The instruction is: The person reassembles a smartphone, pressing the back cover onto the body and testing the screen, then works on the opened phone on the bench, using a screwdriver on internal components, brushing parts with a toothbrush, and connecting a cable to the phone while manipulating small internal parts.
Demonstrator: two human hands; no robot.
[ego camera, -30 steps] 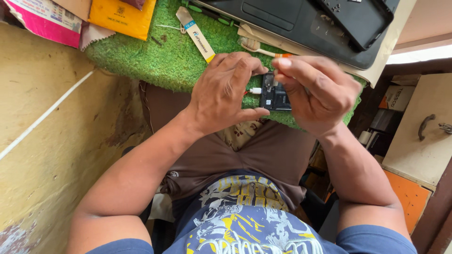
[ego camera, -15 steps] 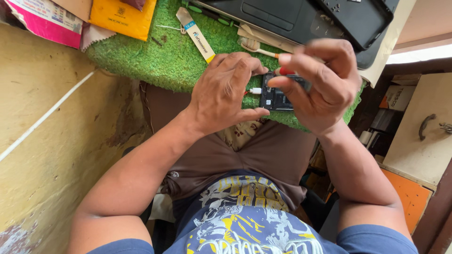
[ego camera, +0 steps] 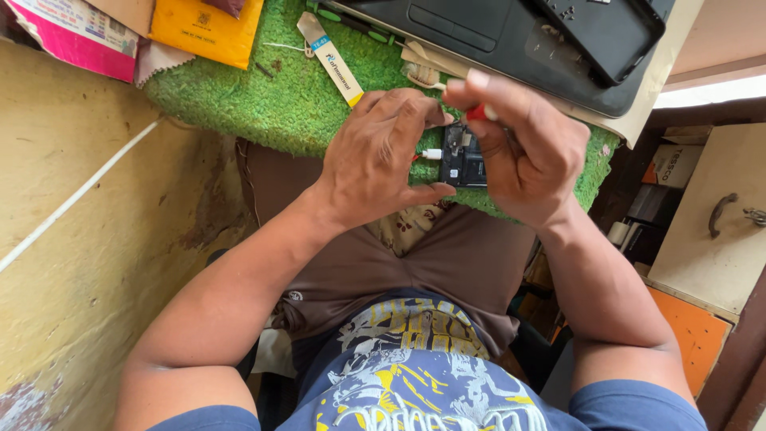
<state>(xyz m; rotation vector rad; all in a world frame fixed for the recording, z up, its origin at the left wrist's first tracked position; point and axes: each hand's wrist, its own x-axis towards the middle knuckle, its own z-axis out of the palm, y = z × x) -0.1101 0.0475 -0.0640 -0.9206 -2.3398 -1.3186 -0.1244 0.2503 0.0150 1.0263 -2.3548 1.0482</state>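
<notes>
— What is being handled?

— A small dark electronic part [ego camera: 463, 156], flat and roughly rectangular, most likely a circuit board or a little device with its cover off. It lies on a green artificial-grass mat [ego camera: 263, 96], near the mat's front edge, between the two hands. A short white connector [ego camera: 432, 153] sticks out from its left side, with a trace of red wire beside it.

— How are the hands set?

— The left hand [ego camera: 383, 160] rests palm down on the mat, fingers curled over the part's left side and the thumb lying along its lower edge, so it pins the part rather than lifting it. The right hand [ego camera: 527, 156] is closed in a pinch around a thin tool with a red handle [ego camera: 476, 113] (probably a small screwdriver), held upright over the part.

— What can't you make out?

— The tool's tip is hidden behind the fingers, so I cannot tell whether it touches the part. Much of the part is covered by both hands, and its surface detail is too small to read.

— And around it?

— Further back on the mat lies a black laptop base [ego camera: 479, 32] with a loose black panel [ego camera: 606, 32] on top, both cut off by the frame's top edge. A narrow white and yellow strip [ego camera: 331, 57] lies left of it, and a yellow packet [ego camera: 203, 28] and a pink one [ego camera: 72, 36] sit at the far left corner.
</notes>
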